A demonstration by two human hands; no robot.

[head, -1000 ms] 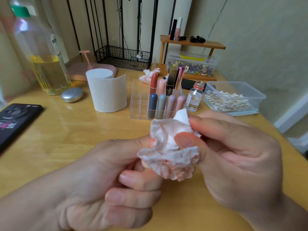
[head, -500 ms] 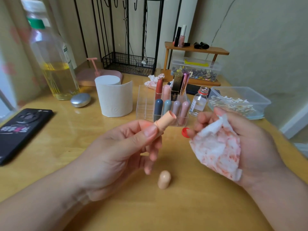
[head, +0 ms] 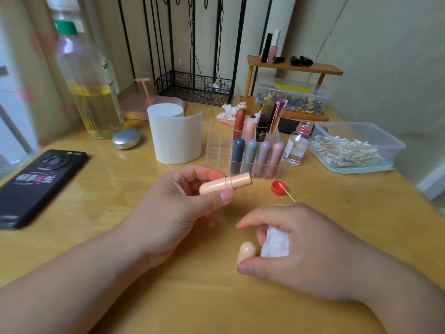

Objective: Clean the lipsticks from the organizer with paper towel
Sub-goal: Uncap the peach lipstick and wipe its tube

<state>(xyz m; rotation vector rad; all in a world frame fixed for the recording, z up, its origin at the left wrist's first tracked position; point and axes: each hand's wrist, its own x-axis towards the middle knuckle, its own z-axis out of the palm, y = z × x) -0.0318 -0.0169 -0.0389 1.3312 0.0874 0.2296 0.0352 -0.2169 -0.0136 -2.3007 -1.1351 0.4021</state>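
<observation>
Eight lipsticks (head: 250, 155) stand in the clear acrylic organizer (head: 218, 150). A black-and-gold lipstick (head: 263, 124) in its back row bears vertical lettering that seems to read "ydby". In front of the organizer, the left hand (head: 183, 206) grips an uncapped peach lipstick tube (head: 226, 186), open end pointing right. Nearer still, the right hand (head: 296, 249) curls around a crumpled paper towel (head: 275, 244), its thumb against the peach cap (head: 246, 252) lying on the table (head: 120, 213).

Left of the organizer lies a black phone (head: 36, 184) with pink-and-white characters, unreadable. Just right of it, the label on a small glass bottle (head: 295, 147) is too small to read. The table is yellowish varnished wood. Beige walls (head: 385, 56) stand behind.
</observation>
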